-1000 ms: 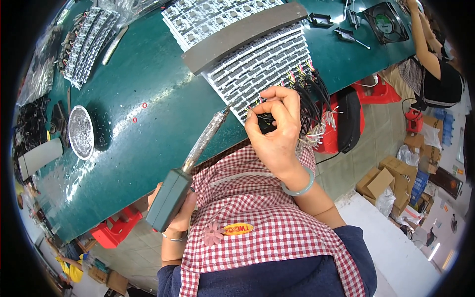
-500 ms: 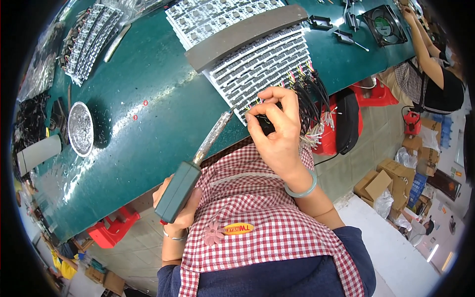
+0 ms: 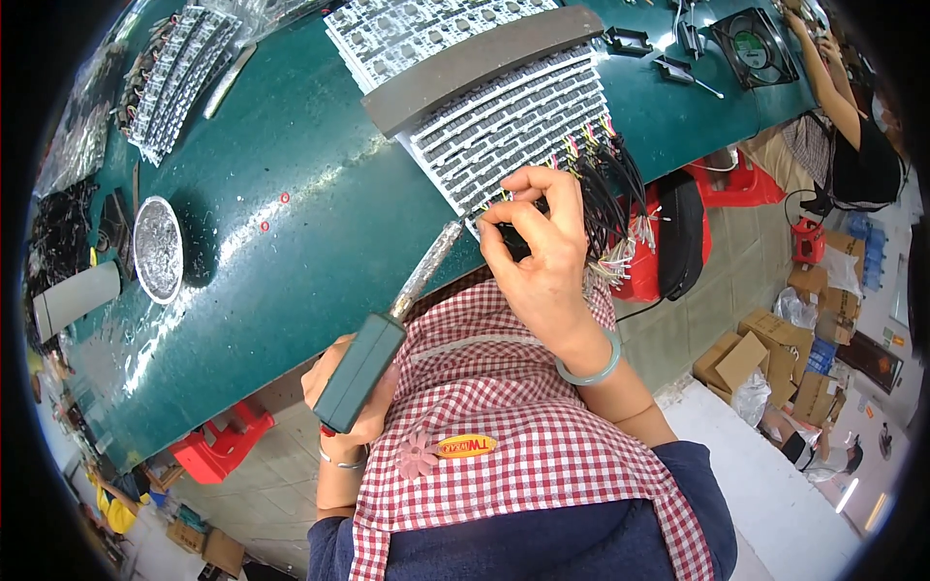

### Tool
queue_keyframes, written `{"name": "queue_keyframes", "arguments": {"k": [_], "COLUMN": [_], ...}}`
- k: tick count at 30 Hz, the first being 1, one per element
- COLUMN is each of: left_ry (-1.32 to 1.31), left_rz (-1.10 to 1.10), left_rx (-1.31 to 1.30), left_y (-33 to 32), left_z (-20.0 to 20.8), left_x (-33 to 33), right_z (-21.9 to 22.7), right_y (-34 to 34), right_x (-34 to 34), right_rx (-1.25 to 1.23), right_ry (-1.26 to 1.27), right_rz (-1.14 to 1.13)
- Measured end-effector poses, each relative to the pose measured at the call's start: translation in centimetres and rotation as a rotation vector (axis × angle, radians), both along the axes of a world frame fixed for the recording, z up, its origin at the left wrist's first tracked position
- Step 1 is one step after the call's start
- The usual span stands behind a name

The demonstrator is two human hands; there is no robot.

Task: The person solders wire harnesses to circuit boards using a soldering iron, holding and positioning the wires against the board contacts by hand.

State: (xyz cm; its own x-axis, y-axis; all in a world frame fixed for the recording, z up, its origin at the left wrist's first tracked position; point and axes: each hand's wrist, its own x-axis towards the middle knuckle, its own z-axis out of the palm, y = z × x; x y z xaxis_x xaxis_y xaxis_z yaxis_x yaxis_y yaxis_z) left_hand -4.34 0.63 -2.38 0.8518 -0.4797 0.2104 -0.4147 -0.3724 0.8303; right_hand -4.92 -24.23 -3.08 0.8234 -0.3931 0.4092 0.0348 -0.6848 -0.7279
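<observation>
Circuit boards (image 3: 509, 121): white strips with dark parts, laid in overlapping rows on the green table (image 3: 305, 261), near its edge in front of the person.
Brown bar (image 3: 475, 73): lies slantwise across the boards.
Wires (image 3: 612, 184): black leads along the boards' right side, hanging past the table edge, with pale ends.
Soldering iron (image 3: 360, 373): green handle low, metal shaft slanting up to the right, tip just beside the boards' lower left corner; contact cannot be told.
Left hand (image 3: 368, 416): fingers wrapped around the handle.
Right hand (image 3: 544, 252): over the boards' near corner, thumb and forefinger tips drawn close together by the iron's tip; whether they grip a wire cannot be told.
Bowl (image 3: 139, 250): silvery inside, left on the table.
Second board stack (image 3: 184, 82): upper left.
Fan (image 3: 756, 48): black, square, far right.
Co-worker (image 3: 852, 155): beyond it, arms stretched over the table.
</observation>
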Motion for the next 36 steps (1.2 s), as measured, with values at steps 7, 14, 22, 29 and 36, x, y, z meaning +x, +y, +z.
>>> {"name": "queue_keyframes", "arguments": {"k": [7,14,22,29,36], "left_ry": [-0.019,0.018,0.076,-0.179,0.022], "left_rz": [-0.022,-0.045,0.173,0.520,0.564], "left_rx": [0.095,0.105,0.003,-0.558,-0.394], "left_y": [-0.4,-0.5,1.6,7.5,4.6], "left_z": [0.8,1.2,0.4,4.1,2.4], "left_x": [0.4,0.6,-0.9,0.7,-0.8], "right_z": [0.1,0.1,-0.1,0.1,-0.2], "right_y": [0.1,0.1,0.3,0.0,0.1], "right_x": [0.0,0.0,0.1,0.1,0.0], "right_rx": [-0.062,-0.083,-0.083,-0.072,-0.023], "right_ry": [0.006,0.002,-0.008,-0.021,-0.034], "right_rz": [0.006,0.004,0.008,0.003,-0.001]}}
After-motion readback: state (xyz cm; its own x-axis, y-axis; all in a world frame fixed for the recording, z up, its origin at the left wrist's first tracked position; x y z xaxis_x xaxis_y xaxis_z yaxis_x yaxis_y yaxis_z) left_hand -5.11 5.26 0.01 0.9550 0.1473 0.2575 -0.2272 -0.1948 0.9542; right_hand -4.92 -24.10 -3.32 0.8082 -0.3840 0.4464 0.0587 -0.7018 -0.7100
